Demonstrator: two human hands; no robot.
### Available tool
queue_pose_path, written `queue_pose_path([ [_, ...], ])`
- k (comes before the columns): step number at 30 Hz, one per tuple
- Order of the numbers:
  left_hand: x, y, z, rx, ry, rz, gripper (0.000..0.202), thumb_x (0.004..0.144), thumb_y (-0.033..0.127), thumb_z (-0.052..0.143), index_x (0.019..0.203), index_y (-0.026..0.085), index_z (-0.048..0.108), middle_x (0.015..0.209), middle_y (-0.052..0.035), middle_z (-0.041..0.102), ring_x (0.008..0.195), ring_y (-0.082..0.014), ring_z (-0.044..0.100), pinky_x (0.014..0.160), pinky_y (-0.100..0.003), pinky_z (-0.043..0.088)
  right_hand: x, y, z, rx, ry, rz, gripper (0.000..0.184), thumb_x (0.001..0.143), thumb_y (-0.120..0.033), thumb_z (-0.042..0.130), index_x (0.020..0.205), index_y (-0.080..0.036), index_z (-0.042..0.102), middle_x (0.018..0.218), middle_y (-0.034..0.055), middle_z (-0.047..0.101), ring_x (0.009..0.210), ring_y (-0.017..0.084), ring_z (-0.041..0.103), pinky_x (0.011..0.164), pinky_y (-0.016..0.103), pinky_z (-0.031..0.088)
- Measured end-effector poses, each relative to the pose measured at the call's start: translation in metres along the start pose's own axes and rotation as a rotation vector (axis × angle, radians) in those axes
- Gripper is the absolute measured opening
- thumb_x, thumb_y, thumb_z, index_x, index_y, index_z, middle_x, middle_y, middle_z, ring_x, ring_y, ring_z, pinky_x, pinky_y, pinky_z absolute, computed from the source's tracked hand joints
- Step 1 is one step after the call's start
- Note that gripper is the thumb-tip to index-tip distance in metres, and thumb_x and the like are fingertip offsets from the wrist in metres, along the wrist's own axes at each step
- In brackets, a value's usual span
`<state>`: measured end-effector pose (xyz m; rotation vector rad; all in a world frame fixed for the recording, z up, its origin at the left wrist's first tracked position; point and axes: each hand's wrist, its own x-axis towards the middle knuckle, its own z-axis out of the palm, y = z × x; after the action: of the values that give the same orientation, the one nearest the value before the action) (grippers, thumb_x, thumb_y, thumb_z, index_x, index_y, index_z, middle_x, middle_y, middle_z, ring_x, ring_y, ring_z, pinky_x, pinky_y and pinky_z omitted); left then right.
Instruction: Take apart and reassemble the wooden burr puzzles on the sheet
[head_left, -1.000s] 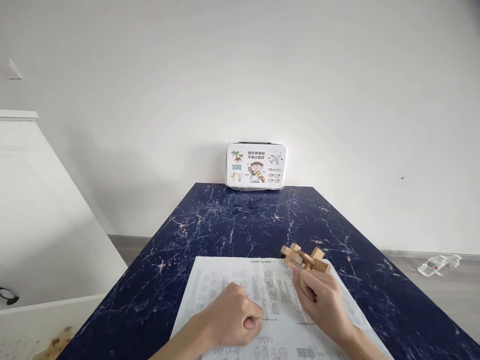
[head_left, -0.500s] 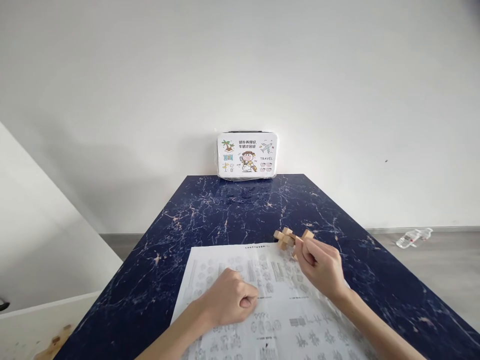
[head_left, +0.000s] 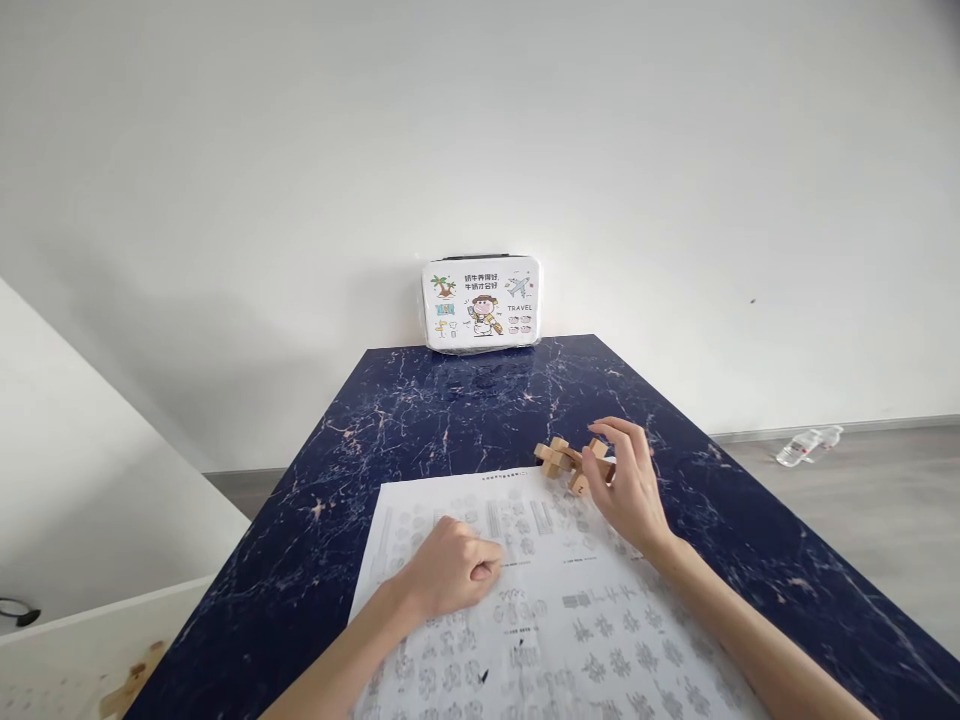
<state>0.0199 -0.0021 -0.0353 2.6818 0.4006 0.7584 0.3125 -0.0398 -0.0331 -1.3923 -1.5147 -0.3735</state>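
Note:
My left hand (head_left: 459,566) rests on a printed paper sheet (head_left: 547,630), its fingers curled closed. Whatever those fingers may hold is hidden. My right hand (head_left: 626,480) is at the sheet's far right corner, with thumb and fingers spread apart around a wooden interlocking puzzle (head_left: 555,457). The puzzle is made of light wood blocks and lies at the paper's far edge. Part of it is behind my thumb and palm. Rows of grey diagrams of block puzzles cover the sheet.
A white case (head_left: 482,305) with cartoon prints stands upright at the table's far end, against the wall. The dark blue marbled table (head_left: 322,500) narrows away from me. Two clear plastic bottles (head_left: 799,448) lie on the floor at right. A white panel (head_left: 67,450) stands at left.
My right hand's fingers have opened from a closed grip and lifted off the wooden puzzle. The left hand keeps its curled pose on the paper. The whole view has shifted and tilted slightly.

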Motion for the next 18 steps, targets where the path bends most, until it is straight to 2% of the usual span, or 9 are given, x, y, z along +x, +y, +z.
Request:
queue_pose_path([
  [5, 0.000, 0.000, 0.000, 0.070, 0.029, 0.046, 0.031, 0.067, 0.003, 0.041, 0.066, 0.021, 0.015, 0.058, 0.0065, 0.007, 0.054, -0.0125, 0.004, 0.048, -0.029, 0.010, -0.006, -0.001, 0.004, 0.005, -0.155, -0.018, 0.039, 0.108, -0.032, 0.052, 0.146, -0.026, 0.049, 0.146, 0.0183, 0.055, 0.131, 0.037, 0.057, 0.105, 0.059, 0.052],
  [10, -0.001, 0.000, -0.001, 0.119, 0.055, 0.073, 0.030, 0.065, 0.002, 0.040, 0.066, 0.021, 0.017, 0.055, 0.0070, 0.011, 0.051, -0.0112, 0.007, 0.048, -0.029, 0.010, -0.011, -0.003, 0.003, 0.037, -0.225, 0.005, 0.041, 0.109, -0.037, 0.048, 0.148, -0.026, 0.050, 0.149, 0.0162, 0.056, 0.137, 0.036, 0.054, 0.111, 0.058, 0.049],
  [14, 0.000, -0.001, -0.004, 0.135, 0.068, 0.073, 0.030, 0.066, 0.002, 0.039, 0.067, 0.021, 0.016, 0.056, 0.0069, 0.011, 0.052, -0.0113, 0.008, 0.048, -0.028, 0.010, -0.012, 0.003, 0.001, 0.151, -0.238, 0.228, 0.041, 0.110, -0.044, 0.043, 0.146, -0.027, 0.053, 0.152, 0.0152, 0.054, 0.128, 0.033, 0.062, 0.104, 0.051, 0.054],
  [18, 0.000, -0.003, -0.007, 0.146, 0.083, 0.066, 0.031, 0.069, 0.002, 0.039, 0.067, 0.021, 0.015, 0.057, 0.0066, 0.009, 0.053, -0.0117, 0.008, 0.048, -0.029, 0.010, -0.011, 0.012, 0.001, 0.243, -0.240, 0.453, 0.046, 0.108, -0.054, 0.042, 0.138, -0.023, 0.059, 0.139, 0.0160, 0.065, 0.113, 0.031, 0.069, 0.093, 0.046, 0.057],
])
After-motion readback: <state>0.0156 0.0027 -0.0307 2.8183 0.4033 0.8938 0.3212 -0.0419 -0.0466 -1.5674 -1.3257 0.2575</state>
